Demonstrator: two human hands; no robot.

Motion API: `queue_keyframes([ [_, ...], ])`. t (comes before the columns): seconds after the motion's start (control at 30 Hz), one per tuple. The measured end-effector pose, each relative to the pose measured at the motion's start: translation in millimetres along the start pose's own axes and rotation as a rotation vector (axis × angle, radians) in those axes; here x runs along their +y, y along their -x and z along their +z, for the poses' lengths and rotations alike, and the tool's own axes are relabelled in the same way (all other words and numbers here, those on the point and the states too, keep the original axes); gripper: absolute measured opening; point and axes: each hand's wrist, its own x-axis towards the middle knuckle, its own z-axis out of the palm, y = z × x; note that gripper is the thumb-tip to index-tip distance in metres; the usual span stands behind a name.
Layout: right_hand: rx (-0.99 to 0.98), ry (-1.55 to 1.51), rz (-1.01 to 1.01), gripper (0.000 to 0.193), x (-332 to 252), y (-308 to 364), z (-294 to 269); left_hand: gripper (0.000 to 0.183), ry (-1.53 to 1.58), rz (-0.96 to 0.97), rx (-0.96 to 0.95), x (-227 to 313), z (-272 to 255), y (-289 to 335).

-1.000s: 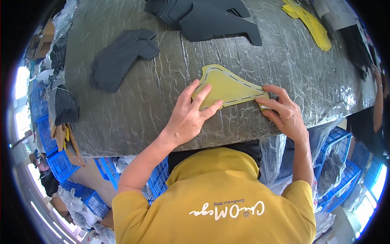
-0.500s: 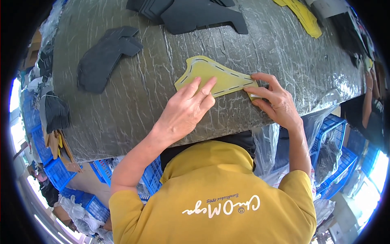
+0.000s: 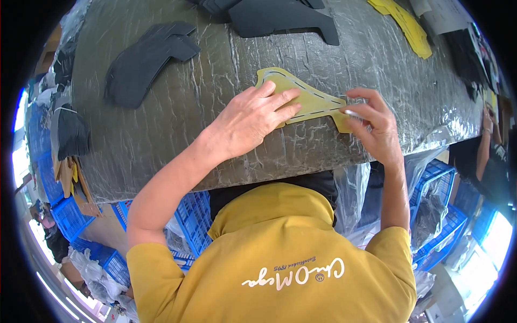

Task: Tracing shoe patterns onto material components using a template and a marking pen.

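A yellow pattern template [image 3: 309,102], with dashed dark slots along its edges, lies flat on the worktable. My left hand [image 3: 253,116] rests on its left part, fingers spread and covering some of it. At the template's narrow right end is my right hand [image 3: 374,124], its thumb and fingers curled in around a small pale, shiny thing [image 3: 349,112]. Most of that thing is hidden, so its kind is unclear. Below those fingertips a short tab of the template points toward the table's near edge.
Dark flat cut pieces [image 3: 142,67] lie at the left, with more dark pieces [image 3: 280,19] at the far side. Another yellow template [image 3: 406,29] is at the far right. Plastic film covers the table [image 3: 177,134]. Blue crates [image 3: 439,215] stand beneath; another person's arm [image 3: 483,151] shows at right.
The whole view has shifted slightly. My right fingers have drawn back a little to the right from the template's narrow end. My left hand still lies on the template.
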Motion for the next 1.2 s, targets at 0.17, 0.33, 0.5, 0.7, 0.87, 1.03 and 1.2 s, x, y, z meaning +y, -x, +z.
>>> queue_keyframes([
  [0.17,0.242,-0.082,-0.031,0.008,-35,-14,17,0.055,0.121,-0.006,-0.035,-15,4,1],
  [0.33,0.133,-0.133,-0.253,0.009,-51,-25,51,0.057,0.290,-0.023,-0.154,-21,3,-6],
  [0.5,0.125,-0.086,-0.337,0.013,-51,-28,74,0.055,0.314,-0.002,-0.128,-23,6,-7],
  [0.7,0.128,-0.096,-0.346,0.012,-59,-35,81,0.054,0.326,0.029,-0.077,-25,8,-2],
  [0.87,0.113,-0.064,-0.359,0.013,-63,-35,76,0.052,0.404,-0.012,-0.074,-27,11,-4],
  [1.03,0.119,0.051,-0.313,0.011,-51,-28,61,0.054,0.321,0.047,-0.034,-24,10,-5],
  [1.2,0.170,0.075,-0.296,0.007,-41,-24,54,0.062,0.283,0.024,-0.079,-20,6,-3],
])
